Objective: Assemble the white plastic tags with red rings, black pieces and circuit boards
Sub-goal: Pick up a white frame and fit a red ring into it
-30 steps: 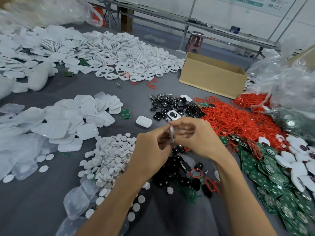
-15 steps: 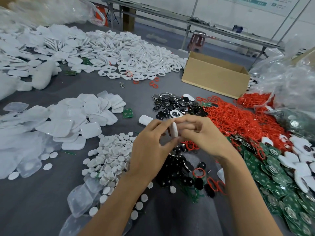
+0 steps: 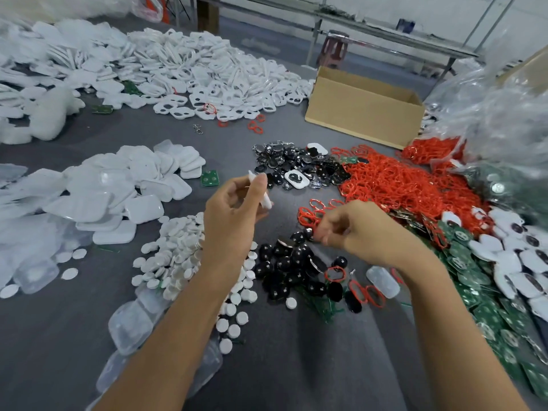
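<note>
White plastic, smooth and glossy, seen nearly edge-on: one white tag (image 3: pixel 263 191) is held tilted, its upper end leaning left. Only a thin rounded edge and a narrow strip of face are shown; what sits inside it cannot be told.

The pile of black pieces (image 3: pixel 290 268) is taken as the reference.
- The tag is held in the air, beyond the pile and to its left, clear of the table (image 3: pixel 296 366).
- The left hand (image 3: pixel 234 215) is clamped on the tag, with the thumb and curled fingers closed around its edge.
- The right hand (image 3: pixel 364 232) is lowered to the pile's far right edge. Its fingers are curled, and the tips are set against one black piece with a shiny rim. Whether that piece is actually pinched cannot be told.
- A few loose red rings (image 3: pixel 311 213) are seen just beyond the pile, touching the right fingertips. The main red heap is spread further beyond and to the right.
- Green circuit boards (image 3: pixel 489 307) are heaped to the right of the pile.
- Small white discs (image 3: pixel 178 256) are heaped directly left of the pile, partly covered by the left forearm.
- A cardboard box (image 3: pixel 364 111) is placed well beyond the pile.
</note>
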Demonstrator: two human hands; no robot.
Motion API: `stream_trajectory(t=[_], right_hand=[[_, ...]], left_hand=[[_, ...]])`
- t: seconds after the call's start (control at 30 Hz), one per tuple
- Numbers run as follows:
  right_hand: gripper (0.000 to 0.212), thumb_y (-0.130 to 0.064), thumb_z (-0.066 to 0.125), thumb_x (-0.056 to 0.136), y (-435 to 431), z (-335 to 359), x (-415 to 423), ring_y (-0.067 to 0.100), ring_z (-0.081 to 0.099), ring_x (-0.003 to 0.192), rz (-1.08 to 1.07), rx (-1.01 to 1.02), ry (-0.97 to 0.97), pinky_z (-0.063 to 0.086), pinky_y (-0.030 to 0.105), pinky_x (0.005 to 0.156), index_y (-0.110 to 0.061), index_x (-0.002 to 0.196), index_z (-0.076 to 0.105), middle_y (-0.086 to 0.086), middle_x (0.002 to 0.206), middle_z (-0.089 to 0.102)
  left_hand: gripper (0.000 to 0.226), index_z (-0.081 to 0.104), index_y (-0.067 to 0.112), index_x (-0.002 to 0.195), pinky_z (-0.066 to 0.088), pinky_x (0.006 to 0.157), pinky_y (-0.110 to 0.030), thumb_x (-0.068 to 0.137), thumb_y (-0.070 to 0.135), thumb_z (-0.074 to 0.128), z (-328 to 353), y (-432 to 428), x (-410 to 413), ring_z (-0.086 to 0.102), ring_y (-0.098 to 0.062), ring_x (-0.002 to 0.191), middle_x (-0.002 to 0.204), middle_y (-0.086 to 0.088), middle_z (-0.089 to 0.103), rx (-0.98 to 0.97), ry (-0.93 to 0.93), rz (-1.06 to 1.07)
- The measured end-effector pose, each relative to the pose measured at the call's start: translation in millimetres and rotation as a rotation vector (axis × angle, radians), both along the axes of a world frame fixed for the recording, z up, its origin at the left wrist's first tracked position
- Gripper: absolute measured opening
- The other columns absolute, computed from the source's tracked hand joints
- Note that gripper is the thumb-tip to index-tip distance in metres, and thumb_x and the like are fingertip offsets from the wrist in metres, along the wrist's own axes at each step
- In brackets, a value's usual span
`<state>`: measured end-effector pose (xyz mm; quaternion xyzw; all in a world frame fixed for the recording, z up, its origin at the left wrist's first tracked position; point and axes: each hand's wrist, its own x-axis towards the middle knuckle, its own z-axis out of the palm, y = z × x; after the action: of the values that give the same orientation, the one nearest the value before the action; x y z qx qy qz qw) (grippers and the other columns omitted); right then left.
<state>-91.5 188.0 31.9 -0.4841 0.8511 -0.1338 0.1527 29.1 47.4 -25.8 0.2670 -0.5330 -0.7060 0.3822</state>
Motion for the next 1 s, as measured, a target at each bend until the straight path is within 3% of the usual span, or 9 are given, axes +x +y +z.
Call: stream_trajectory(t=[0.13,0.23,0.33,0.47,0.6,0.77,0.87,1.0], right_hand=[[0.019,-0.016,0.073,0.078,33,-1,33,-0.002,0.056,0.064,0.154,0.150,-0.007,0.043,0.015,0.062,-0.031,0.072,0.063,-0.015,0.068,0.062],[0.015,-0.030,0.069,0.080,51,-15,48,0.007,0.056,0.083,0.155,0.185,0.168,0.047,0.030,0.072,-0.032,0.092,0.060,-0.016,0.089,0.055],[0.016,-0.026,0.062,0.083,58,-24,53,0.017,0.058,0.098,0.140,0.138,0.239,0.047,0.037,0.079,-0.030,0.099,0.061,-0.013,0.102,0.055],[0.006,-0.026,0.068,0.083,67,-31,54,0.023,0.061,0.086,0.233,0.023,0.405,0.049,0.035,0.063,-0.021,0.085,0.066,-0.004,0.093,0.062],[0.009,-0.018,0.066,0.088,68,-41,49,0.025,0.057,0.077,0.265,-0.088,0.492,0.048,0.035,0.065,-0.012,0.082,0.061,0.002,0.088,0.061],[0.008,-0.019,0.051,0.094,61,-41,40,0.018,0.059,0.068,0.048,-0.353,0.240,0.044,0.030,0.063,-0.015,0.088,0.052,-0.009,0.075,0.059],[0.011,-0.011,0.052,0.094,45,-24,30,0.004,0.054,0.054,-0.126,-0.645,0.136,0.038,0.011,0.056,-0.020,0.087,0.052,-0.011,0.060,0.056],[0.022,0.000,0.054,0.092,21,-8,24,0.006,0.058,0.054,-0.184,-0.744,-0.016,0.045,0.019,0.059,-0.021,0.091,0.061,-0.008,0.062,0.061]], left_hand=[[0.032,0.068,0.013,0.100,0.059,0.059,-0.028,0.083,0.040,0.069,3,12,-3,0.072,-0.022,0.072,0.084,-0.004,0.074,-0.029,0.015,-0.148],[0.027,0.069,0.017,0.096,0.058,0.055,-0.027,0.082,0.040,0.070,1,22,-5,0.073,-0.023,0.070,0.077,0.001,0.073,-0.084,-0.001,-0.236],[0.039,0.069,0.017,0.098,0.057,0.056,-0.025,0.073,0.046,0.069,-2,27,-6,0.073,-0.020,0.071,0.080,0.003,0.074,-0.087,-0.004,-0.265],[0.037,0.070,0.018,0.097,0.060,0.062,-0.028,0.074,0.047,0.069,-4,28,-5,0.073,-0.021,0.073,0.089,-0.004,0.076,-0.048,0.007,-0.313],[0.035,0.069,0.016,0.099,0.061,0.065,-0.030,0.076,0.042,0.069,-4,32,-5,0.072,-0.020,0.074,0.089,-0.006,0.075,-0.027,0.019,-0.370],[0.037,0.068,0.015,0.107,0.059,0.067,-0.028,0.075,0.033,0.071,-4,34,-5,0.071,-0.021,0.082,0.102,-0.009,0.073,-0.042,0.067,-0.421],[0.044,0.067,0.017,0.115,0.060,0.075,-0.033,0.073,0.027,0.075,-6,34,-5,0.072,-0.025,0.087,0.108,-0.003,0.072,-0.100,0.064,-0.439],[0.045,0.066,0.017,0.117,0.058,0.076,-0.028,0.073,0.018,0.079,-6,34,-5,0.073,-0.018,0.088,0.111,0.001,0.071,-0.162,0.110,-0.418]])
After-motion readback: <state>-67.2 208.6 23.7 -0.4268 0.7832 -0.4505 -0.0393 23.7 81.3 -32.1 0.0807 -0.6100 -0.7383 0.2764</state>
